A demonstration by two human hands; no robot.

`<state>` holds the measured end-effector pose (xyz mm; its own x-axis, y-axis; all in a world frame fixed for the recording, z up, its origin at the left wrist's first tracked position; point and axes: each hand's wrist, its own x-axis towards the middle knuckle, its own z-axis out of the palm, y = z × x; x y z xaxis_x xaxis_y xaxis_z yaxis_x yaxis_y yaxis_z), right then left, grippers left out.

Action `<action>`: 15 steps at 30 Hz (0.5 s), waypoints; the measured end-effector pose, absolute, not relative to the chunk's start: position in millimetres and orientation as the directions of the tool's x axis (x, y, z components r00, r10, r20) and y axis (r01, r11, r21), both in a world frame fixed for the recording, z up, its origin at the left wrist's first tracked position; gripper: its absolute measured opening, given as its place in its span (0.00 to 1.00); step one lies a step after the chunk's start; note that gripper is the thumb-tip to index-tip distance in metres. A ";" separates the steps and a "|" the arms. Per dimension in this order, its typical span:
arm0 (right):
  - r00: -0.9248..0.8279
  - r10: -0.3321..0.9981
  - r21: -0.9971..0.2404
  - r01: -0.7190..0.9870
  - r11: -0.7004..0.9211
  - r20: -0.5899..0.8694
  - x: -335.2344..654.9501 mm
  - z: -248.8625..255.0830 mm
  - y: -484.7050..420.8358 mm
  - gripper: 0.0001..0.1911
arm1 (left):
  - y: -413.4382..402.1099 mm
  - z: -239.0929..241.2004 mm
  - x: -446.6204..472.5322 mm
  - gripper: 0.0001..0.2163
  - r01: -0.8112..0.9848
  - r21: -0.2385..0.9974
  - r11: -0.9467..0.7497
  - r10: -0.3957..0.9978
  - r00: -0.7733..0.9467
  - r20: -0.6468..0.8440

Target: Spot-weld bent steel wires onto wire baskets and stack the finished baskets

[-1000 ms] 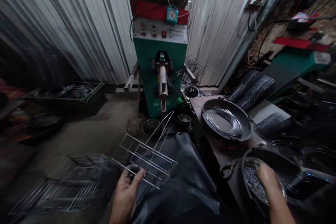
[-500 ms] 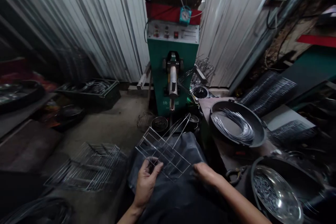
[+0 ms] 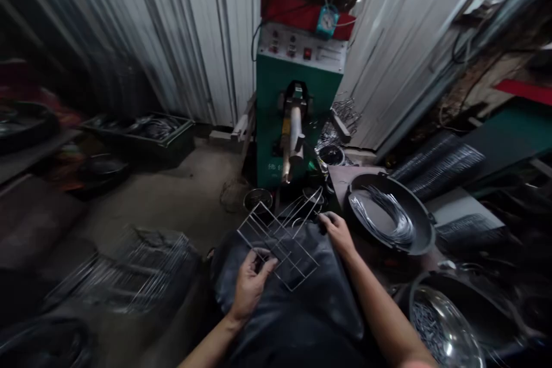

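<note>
My left hand (image 3: 252,284) is closed on the near corner of a wire rack frame (image 3: 280,238), which lies tilted over my dark apron (image 3: 297,305). My right hand (image 3: 336,233) reaches forward to the frame's far right side, fingers curled at its edge near the long prongs. What those fingers hold is hidden. Straight ahead stands a green welding machine (image 3: 295,86) with a metal electrode arm (image 3: 293,138) pointing toward the frame.
A dark pan of wire rods (image 3: 388,215) sits on the table at right. A shiny bowl of small metal pieces (image 3: 444,328) is at lower right. Stacked wire racks (image 3: 129,276) lie on the floor at left. Small pots (image 3: 257,199) stand under the machine.
My right hand left the bowl of small pieces, crossed over to the frame and moved up to its far side. The frame has come closer to the machine. The view shifted left.
</note>
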<state>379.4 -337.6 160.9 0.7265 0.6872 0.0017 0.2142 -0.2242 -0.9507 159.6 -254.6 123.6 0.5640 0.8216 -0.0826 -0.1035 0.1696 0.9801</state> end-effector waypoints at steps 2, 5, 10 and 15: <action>0.721 0.692 -0.975 0.180 -0.127 0.043 378.1 162.5 -317.1 0.20 | -244.8 124.1 164.8 0.11 -0.109 0.979 0.174 0.813 0.577 -0.080; 0.712 0.693 -0.983 0.181 -0.024 0.114 378.1 159.9 -295.5 0.19 | -230.2 124.1 172.3 0.12 -0.111 0.980 0.168 0.815 0.574 -0.075; 0.701 0.701 -0.986 0.166 0.020 0.133 384.0 149.5 -273.6 0.18 | -219.2 119.2 176.6 0.14 -0.085 0.979 0.186 0.820 0.562 -0.108; 0.681 0.725 -0.993 0.105 0.045 0.105 393.1 136.8 -257.4 0.19 | -215.6 112.4 175.5 0.17 -0.034 0.971 0.236 0.799 0.576 -0.174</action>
